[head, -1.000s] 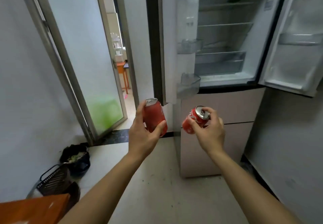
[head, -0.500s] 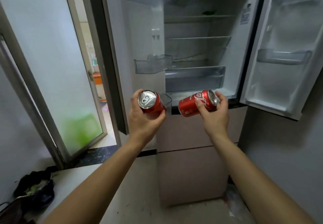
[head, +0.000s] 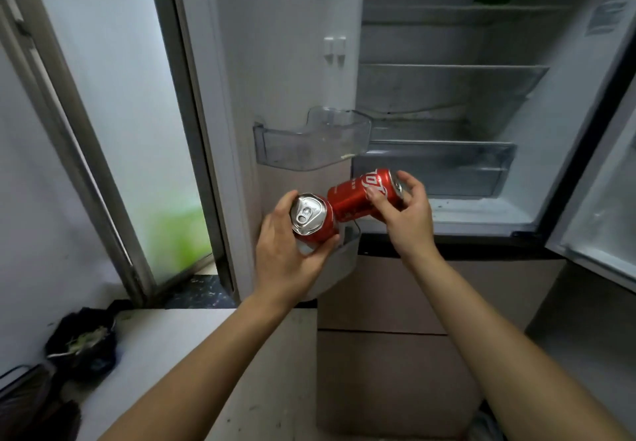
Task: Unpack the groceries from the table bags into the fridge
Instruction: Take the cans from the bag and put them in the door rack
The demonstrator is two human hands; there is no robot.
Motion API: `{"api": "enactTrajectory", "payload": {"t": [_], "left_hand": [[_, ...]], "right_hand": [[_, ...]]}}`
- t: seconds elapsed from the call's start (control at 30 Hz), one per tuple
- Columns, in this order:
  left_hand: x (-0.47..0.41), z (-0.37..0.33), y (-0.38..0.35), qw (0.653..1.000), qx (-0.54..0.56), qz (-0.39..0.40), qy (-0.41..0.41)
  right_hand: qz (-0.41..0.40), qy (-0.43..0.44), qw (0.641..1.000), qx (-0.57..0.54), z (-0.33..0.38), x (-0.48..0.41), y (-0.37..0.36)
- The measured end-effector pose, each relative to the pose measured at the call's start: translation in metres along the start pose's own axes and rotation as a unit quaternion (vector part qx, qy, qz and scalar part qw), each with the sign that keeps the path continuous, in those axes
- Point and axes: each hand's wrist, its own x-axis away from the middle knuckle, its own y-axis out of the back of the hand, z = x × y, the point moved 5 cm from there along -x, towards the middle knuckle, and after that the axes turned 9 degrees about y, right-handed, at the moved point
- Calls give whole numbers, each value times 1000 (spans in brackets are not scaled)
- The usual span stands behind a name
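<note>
Two red soda cans sit in the person's hands right at the open fridge (head: 447, 103). The upright can (head: 311, 218), its silver top facing the camera, is wrapped in the left hand (head: 285, 251) just above the lowest door bin (head: 344, 261) of the left fridge door. The tilted can (head: 364, 194) lies nearly on its side in the right hand (head: 407, 217), pinched between thumb and fingers near its top end, and its base touches or nearly touches the other can.

The likely trouble is here: the two cans crowd each other over a narrow bin, so a bump could knock the tilted one loose (its hold looks the lighter of the two), and it would drop to the floor. It also has to be turned upright before it will stand in a bin.

Both forearms reach forward from the bottom of the view, the left wrist bent down toward the bin, the right one cocked inward. The middle door bin (head: 309, 144) above holds nothing, and the crisper drawer (head: 437, 169) sits behind the right hand.
</note>
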Motion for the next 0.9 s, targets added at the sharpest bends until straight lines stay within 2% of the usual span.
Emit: {"api": "enactTrajectory", "payload": {"t": [0.2,0.37,0.5,0.63,0.73,0.9], "left_hand": [[-4,9,-16,993,-112,-42,25],[-5,8,-26,975,-195,-59,88],[-2,10,-31,956,-236,-56,167],[0,5,-35,940,-279,-36,193],[1,0,-36,933,-298,-18,200],[0,-2,-37,927,-308,19,214]], "right_hand": [[104,30,994,-32,-27,-38,-20],[216,99,971,-12,-39,-48,-33],[261,192,944,60,-45,-53,-31],[291,243,922,83,-50,-43,-30],[325,300,891,104,-56,-27,-35],[318,305,891,110,-56,-21,-36]]}}
